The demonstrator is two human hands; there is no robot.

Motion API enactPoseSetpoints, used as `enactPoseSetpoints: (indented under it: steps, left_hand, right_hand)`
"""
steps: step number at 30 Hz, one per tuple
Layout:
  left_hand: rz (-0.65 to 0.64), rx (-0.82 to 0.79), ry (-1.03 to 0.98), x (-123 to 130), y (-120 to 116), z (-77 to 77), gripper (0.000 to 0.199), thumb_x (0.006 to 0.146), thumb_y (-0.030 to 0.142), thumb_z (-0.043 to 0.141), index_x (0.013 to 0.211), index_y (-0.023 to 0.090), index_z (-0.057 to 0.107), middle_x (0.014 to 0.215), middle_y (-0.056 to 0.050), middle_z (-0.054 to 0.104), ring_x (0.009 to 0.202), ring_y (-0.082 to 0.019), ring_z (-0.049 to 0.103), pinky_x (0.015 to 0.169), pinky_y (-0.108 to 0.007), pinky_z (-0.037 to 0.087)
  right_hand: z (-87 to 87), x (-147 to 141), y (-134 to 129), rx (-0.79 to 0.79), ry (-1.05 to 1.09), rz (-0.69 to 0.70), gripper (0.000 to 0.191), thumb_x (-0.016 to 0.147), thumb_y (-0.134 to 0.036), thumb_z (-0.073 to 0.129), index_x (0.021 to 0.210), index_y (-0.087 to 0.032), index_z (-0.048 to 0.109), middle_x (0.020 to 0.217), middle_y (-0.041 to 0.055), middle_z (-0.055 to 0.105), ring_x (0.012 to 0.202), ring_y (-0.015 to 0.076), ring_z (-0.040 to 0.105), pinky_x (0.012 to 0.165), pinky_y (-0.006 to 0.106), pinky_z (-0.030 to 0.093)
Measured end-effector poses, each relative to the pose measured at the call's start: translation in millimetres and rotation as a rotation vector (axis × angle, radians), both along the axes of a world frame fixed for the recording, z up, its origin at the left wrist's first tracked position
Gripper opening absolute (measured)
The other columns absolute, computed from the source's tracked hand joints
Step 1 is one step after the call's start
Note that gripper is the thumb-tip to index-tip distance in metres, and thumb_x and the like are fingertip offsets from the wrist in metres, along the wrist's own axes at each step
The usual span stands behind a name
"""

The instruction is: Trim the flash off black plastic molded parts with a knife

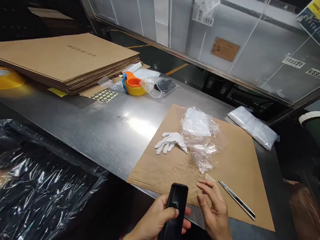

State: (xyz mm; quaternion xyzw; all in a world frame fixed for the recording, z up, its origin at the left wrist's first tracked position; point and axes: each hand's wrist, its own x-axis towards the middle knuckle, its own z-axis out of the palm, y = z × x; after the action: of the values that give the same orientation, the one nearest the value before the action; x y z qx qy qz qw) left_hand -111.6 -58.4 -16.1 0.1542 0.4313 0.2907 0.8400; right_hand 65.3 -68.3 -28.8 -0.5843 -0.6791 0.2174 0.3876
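Note:
My left hand (154,220) is wrapped round a long black object (174,218), its thumb on the near face, at the front edge of the table. Just right of it, my right hand (213,210) is raised with its fingers slightly bent and apart, with nothing seen in it. A utility knife (238,201) lies on the cardboard sheet (235,152) to the right of that hand. Farther back on the sheet are a white glove (171,142) and a clear plastic bag (199,131) with something white inside.
Stacked flat cardboard (78,57) stands at the back left beside yellow tape (2,78). Tape rolls (134,85), a sticker sheet (104,95) and a wrapped white pack (253,126) lie on the metal table (114,131). Black plastic-wrapped material (33,183) fills the lower left.

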Motion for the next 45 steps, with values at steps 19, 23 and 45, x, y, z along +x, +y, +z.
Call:
enactPoseSetpoints:
  steps: [19,23,45]
  left_hand:
    - [-0.456,0.244,-0.026,-8.9,-7.3,12.4,0.044,0.065,0.011,0.049,0.109,0.013,0.047,0.066,-0.004,0.066,0.059,-0.015,0.058,0.059,-0.028,0.040]
    - [-0.474,0.191,-0.027,-8.2,-7.7,7.1,0.041,0.065,0.013,0.050,0.106,0.013,0.048,0.067,-0.006,0.067,0.058,-0.015,0.058,0.057,-0.026,0.040]
    - [-0.512,0.205,-0.013,-5.5,-5.7,5.0,0.036,0.066,0.017,0.050,0.102,0.013,0.049,0.066,-0.004,0.066,0.058,-0.014,0.056,0.056,-0.025,0.038]
  right_hand:
    - [27.8,10.4,-4.1,-0.363,0.423,0.402,0.010,0.085,-0.029,0.058,0.088,-0.020,0.063,0.082,0.0022,0.052,0.070,0.0114,0.047,0.062,0.024,0.038]
    - [22.3,10.1,-6.8,-0.369,0.502,0.357,0.014,0.085,-0.030,0.058,0.077,-0.019,0.059,0.076,0.0004,0.049,0.067,0.0110,0.049,0.059,0.024,0.039]
    - [13.0,15.6,-9.5,-0.416,0.556,0.346,0.015,0.083,-0.034,0.061,0.086,-0.020,0.063,0.081,0.0016,0.050,0.066,0.0102,0.050,0.057,0.023,0.043]
